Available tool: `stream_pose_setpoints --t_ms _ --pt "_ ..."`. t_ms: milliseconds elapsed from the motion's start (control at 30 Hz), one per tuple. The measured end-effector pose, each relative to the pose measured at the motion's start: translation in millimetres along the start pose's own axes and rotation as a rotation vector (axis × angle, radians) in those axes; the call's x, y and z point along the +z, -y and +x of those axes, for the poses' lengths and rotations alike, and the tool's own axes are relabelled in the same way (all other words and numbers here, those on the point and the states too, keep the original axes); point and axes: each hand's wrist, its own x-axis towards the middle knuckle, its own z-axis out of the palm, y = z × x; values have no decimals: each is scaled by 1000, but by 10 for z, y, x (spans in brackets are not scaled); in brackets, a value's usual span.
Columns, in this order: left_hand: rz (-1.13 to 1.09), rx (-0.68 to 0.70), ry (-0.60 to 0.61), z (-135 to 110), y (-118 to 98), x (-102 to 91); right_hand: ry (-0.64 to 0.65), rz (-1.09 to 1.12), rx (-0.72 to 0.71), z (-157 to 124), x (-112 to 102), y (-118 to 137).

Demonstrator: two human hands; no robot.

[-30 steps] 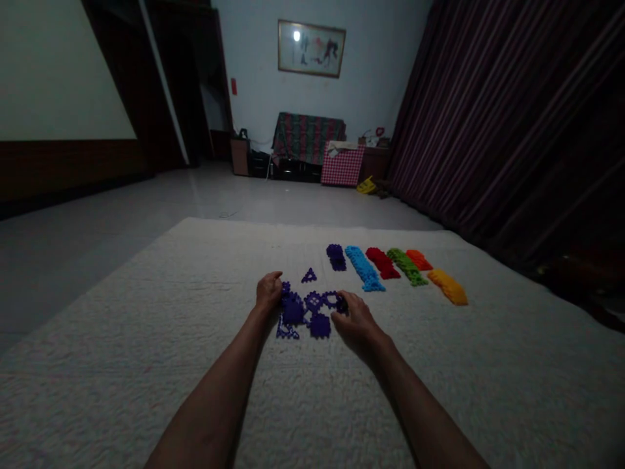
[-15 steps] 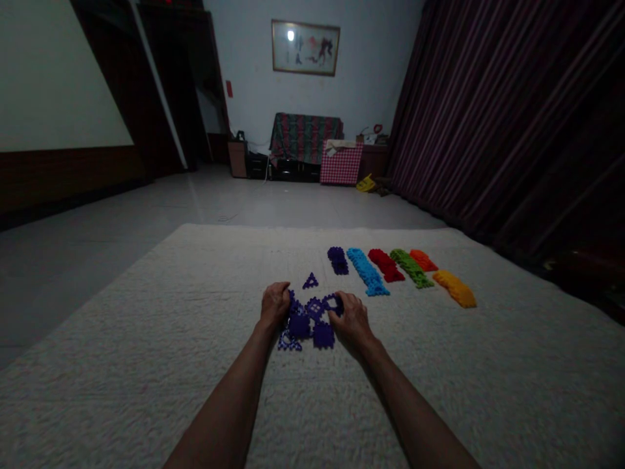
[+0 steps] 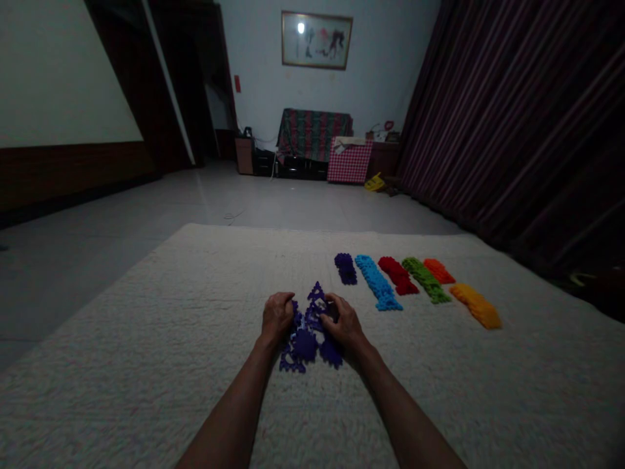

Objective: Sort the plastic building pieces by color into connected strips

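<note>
A cluster of purple plastic puzzle pieces (image 3: 308,333) lies on a cream rug (image 3: 146,365) in front of me. My left hand (image 3: 276,315) presses against the cluster's left side with its fingers curled round some pieces. My right hand (image 3: 343,321) closes on the pieces at the right side. A purple triangle piece (image 3: 316,292) sticks up between the two hands, touching the cluster.
Sorted rows of pieces lie beyond on the rug: purple (image 3: 346,268), blue (image 3: 377,281), red (image 3: 397,275), green (image 3: 426,279), orange (image 3: 439,270), yellow (image 3: 476,305). A dark striped curtain (image 3: 512,130) runs along the right. Bare floor (image 3: 122,208) and furniture (image 3: 315,143) lie at the far wall.
Both hands have moved inward and pushed the scattered purple pieces together into a tighter heap. The loose triangle piece now touches the heap. The view has shifted slightly.
</note>
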Motion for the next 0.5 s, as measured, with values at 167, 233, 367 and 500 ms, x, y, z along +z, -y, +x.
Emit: stream_pose_setpoints --t_ms 167,233,367,500 --pt "7 -14 7 -4 -16 -9 -35 119 45 -36 -84 -35" --pt "12 -22 8 -6 -16 -11 -94 121 93 -24 -141 -92" --pt "10 1 5 -4 -7 -15 -226 23 167 38 -236 -267" --pt "15 7 -3 0 -3 -19 -239 -123 101 137 -295 -433"
